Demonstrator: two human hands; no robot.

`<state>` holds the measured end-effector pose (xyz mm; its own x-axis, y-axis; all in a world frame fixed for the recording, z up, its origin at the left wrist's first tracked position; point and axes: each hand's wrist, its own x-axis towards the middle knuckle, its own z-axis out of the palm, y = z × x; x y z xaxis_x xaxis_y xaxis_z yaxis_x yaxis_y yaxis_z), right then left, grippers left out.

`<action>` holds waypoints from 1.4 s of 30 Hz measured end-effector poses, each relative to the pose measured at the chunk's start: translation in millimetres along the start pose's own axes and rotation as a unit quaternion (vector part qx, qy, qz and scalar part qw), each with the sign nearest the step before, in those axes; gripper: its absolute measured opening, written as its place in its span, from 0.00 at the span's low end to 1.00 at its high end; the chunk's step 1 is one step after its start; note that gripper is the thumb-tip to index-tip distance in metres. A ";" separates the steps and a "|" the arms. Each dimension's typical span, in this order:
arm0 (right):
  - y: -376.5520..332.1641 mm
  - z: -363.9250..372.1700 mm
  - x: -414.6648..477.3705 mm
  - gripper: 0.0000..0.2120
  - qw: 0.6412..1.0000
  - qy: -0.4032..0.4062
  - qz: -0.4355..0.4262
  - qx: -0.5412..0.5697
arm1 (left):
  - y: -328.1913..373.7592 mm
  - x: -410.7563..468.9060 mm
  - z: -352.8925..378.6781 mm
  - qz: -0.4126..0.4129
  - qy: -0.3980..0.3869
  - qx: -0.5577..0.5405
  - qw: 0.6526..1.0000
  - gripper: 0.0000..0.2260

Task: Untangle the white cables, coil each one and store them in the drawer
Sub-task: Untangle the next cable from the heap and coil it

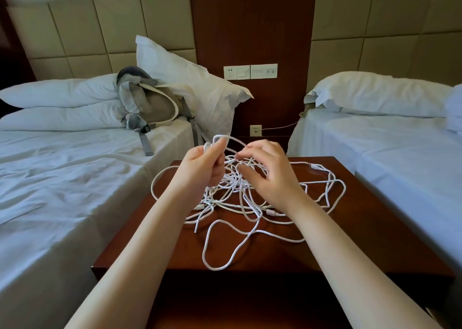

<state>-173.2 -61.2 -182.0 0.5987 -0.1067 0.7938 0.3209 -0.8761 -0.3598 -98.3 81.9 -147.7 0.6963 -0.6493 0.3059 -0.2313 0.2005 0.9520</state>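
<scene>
A tangle of white cables [232,231] sprawls over the top of a dark wooden nightstand [350,241] between two beds. My left hand [200,166] is raised above the tangle and grips a small bundle of cable loops, one loop arching up past its fingertips. My right hand [267,171] hovers over the middle of the knot with its fingers spread and curled down among the strands; whether it holds one I cannot tell. Loose loops trail toward the front edge and to the right. No drawer shows in this view.
A bed [62,191] with white sheets lies to the left, with a grey backpack [150,103] and pillows on it. Another white bed [400,158] stands on the right. Wall sockets and switches [250,71] sit on the wooden panel behind the nightstand.
</scene>
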 end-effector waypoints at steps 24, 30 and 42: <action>-19.5 13.8 -9.3 0.03 0.997 -0.004 -0.024 -0.073 | 18.7 -15.5 9.5 0.020 -0.298 -0.375 0.878 0.07; -14.9 13.1 -12.7 0.09 0.997 -0.037 -0.025 -0.070 | 35.3 -9.2 -13.6 0.151 0.019 -0.401 0.903 0.12; -38.3 -13.6 -5.0 0.08 0.944 -0.111 0.139 0.276 | -6.8 -1.6 -14.8 0.139 0.245 0.214 0.935 0.17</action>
<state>-198.5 -33.5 -165.5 0.8360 -0.1419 0.5300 0.4254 -0.4426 -0.7894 -87.8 92.5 -154.5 0.7716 -0.1812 0.6097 -0.6284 -0.0686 0.7749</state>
